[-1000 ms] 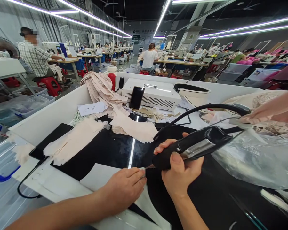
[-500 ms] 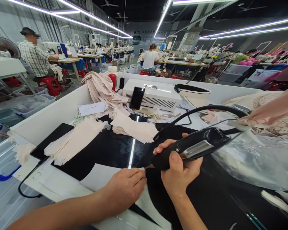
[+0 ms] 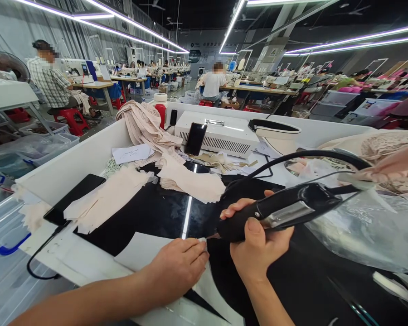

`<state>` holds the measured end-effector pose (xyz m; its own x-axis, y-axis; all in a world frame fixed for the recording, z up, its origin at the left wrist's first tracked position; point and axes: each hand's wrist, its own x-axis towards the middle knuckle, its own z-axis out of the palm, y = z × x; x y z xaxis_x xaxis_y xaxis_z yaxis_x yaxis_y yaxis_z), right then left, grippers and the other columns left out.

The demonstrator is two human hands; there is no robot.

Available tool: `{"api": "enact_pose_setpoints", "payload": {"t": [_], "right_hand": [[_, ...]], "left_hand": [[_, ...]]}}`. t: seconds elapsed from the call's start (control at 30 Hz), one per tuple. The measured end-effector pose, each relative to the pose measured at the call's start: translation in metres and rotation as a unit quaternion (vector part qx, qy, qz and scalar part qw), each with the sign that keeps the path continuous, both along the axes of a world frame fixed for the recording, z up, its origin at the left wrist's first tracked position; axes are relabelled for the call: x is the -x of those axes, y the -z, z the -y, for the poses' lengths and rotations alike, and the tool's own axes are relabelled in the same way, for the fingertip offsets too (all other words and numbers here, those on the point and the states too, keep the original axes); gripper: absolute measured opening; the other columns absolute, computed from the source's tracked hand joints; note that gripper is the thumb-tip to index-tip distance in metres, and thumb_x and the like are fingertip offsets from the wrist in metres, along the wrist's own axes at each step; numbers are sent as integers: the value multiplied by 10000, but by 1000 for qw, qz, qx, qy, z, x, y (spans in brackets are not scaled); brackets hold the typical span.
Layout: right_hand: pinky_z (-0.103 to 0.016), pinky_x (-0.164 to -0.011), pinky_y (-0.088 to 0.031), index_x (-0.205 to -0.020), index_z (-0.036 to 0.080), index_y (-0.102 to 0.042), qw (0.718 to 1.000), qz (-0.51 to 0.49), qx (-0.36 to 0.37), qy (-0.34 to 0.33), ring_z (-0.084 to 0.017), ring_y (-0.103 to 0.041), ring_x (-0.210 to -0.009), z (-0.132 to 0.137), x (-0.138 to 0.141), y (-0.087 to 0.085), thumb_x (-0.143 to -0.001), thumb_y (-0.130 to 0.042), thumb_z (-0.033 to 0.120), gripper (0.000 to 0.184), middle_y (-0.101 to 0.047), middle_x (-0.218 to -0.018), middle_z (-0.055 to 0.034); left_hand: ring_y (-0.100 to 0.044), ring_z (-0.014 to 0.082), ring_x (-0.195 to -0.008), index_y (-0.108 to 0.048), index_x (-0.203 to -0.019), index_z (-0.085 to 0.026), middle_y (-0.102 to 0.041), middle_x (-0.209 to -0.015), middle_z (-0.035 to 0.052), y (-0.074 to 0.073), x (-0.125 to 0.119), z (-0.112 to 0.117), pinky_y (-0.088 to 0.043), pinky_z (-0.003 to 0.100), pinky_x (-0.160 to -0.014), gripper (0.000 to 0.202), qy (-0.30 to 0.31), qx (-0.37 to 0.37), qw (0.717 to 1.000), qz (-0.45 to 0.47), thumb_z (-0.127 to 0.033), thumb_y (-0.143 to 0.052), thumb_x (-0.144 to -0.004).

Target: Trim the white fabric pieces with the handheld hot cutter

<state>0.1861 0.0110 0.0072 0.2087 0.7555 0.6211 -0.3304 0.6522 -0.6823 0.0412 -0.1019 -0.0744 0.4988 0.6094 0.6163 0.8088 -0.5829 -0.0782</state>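
My right hand (image 3: 261,253) is wrapped round a black handheld electric tool (image 3: 238,219) with a metal lever and a thick cord. Its narrow tip points left, close to the fingertips of my left hand (image 3: 178,267). Those fingers are pressed together at a small pale piece, too hidden to name. Beneath my left hand lies a white sheet (image 3: 144,249), on the glossy black work surface (image 3: 166,217). A blurred pinkish shape (image 3: 397,163) meets the rear of the tool; I cannot tell what it is.
Stacked beige fabric pieces (image 3: 105,194) (image 3: 190,181) lie beyond my hands. Behind them stand a phone (image 3: 195,138) and a white vented box (image 3: 221,131). Clear plastic bags (image 3: 367,231) and tweezers (image 3: 353,301) are at right. A black tablet-like slab (image 3: 73,199) sits left. People work at machines farther off.
My right hand and the tool have shifted slightly right, and the tool's rear end has moved right with the pinkish shape. My left hand stays almost in place.
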Motion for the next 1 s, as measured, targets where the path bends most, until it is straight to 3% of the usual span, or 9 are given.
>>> {"api": "enact_pose_setpoints", "payload": {"t": [0.4, 0.6, 0.77, 1.0], "right_hand": [[-351, -629, -657, -1366, 333, -725, 1000, 16, 22, 7, -177, -694, -642, 1, 0, 2, -979, -969, 417, 465, -785, -887, 50], [-347, -625, -636, -1383, 346, -734, 1000, 3, 14, -12, -178, -677, -656, 4, 4, 3, -971, -976, 432, 486, -777, -906, 44], [-361, -668, -636, -1400, 362, -730, 1000, 7, 26, -12, -180, -671, -666, 5, 6, 4, -999, -945, 354, 455, -776, -914, 54], [-349, -643, -628, -1419, 351, -720, 1000, 7, 16, -19, -177, -681, -663, 6, 9, 6, -993, -951, 424, 491, -776, -931, 46]], "left_hand": [[-864, 229, -1316, -848, -1405, -80, -909, -1398, 169, 0, 0, 1, -743, 322, -1080, 246, 0, 27, 999, -25, -137, -666, -1249], [-869, 235, -1273, -857, -1378, -96, -915, -1363, 163, 0, -1, 1, -752, 326, -974, 259, -7, 26, 999, -20, -134, -628, -1261], [-865, 227, -1283, -845, -1384, -101, -907, -1382, 153, 2, -2, 0, -737, 320, -1029, 251, -7, 34, 999, -12, -135, -625, -1267], [-875, 225, -1216, -826, -1354, -96, -912, -1309, 145, 2, -2, 0, -734, 316, -966, 226, -16, 25, 999, -20, -143, -620, -1275]]}}
